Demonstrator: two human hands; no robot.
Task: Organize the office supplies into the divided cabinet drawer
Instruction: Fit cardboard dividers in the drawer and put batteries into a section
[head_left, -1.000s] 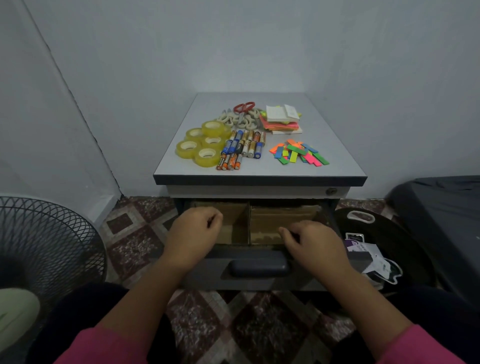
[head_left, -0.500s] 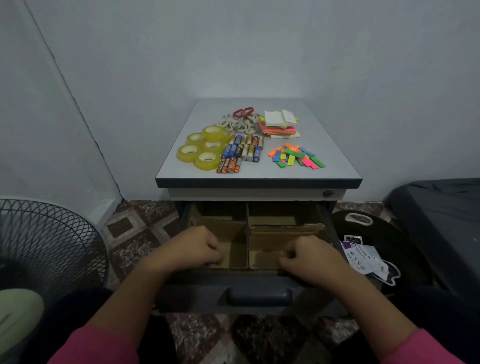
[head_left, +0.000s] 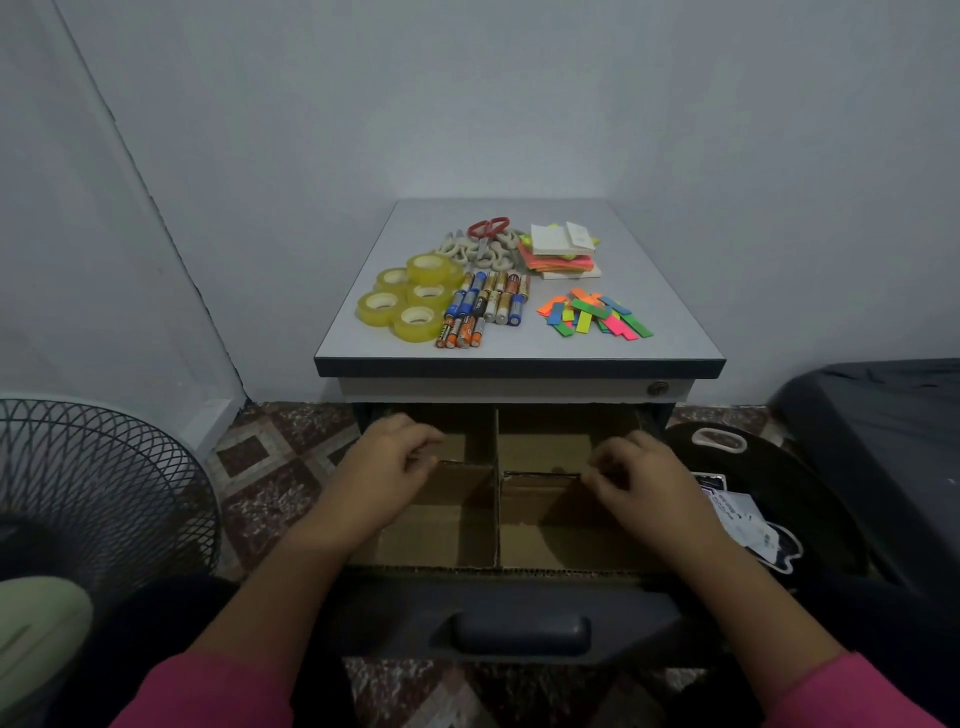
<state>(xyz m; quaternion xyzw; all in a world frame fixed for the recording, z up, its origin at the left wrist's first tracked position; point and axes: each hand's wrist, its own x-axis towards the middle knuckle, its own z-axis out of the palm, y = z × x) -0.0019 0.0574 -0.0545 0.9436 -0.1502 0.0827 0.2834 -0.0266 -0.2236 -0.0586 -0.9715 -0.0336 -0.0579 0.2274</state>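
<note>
Fan (head_left: 93, 499) at far left. Left hand (head_left: 387, 465) curls its fingers over the cardboard cross divider (head_left: 470, 465) in the open drawer (head_left: 514, 631); right hand (head_left: 641, 480) pinches the same divider's right half. Compartments look empty. All supplies sit on the table (head_left: 670, 312) above: tape rolls (head_left: 410, 301), batteries (head_left: 483, 306), scissors (head_left: 485, 236), sticky notes (head_left: 561, 252), coloured tabs (head_left: 595, 314). Likely step: settling the dividers. Next move likely calls for letting go and reaching up for one group.

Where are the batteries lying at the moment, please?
In the head view, the batteries lie on the cabinet top, between the tape rolls on their left and the coloured strips on their right.
</note>
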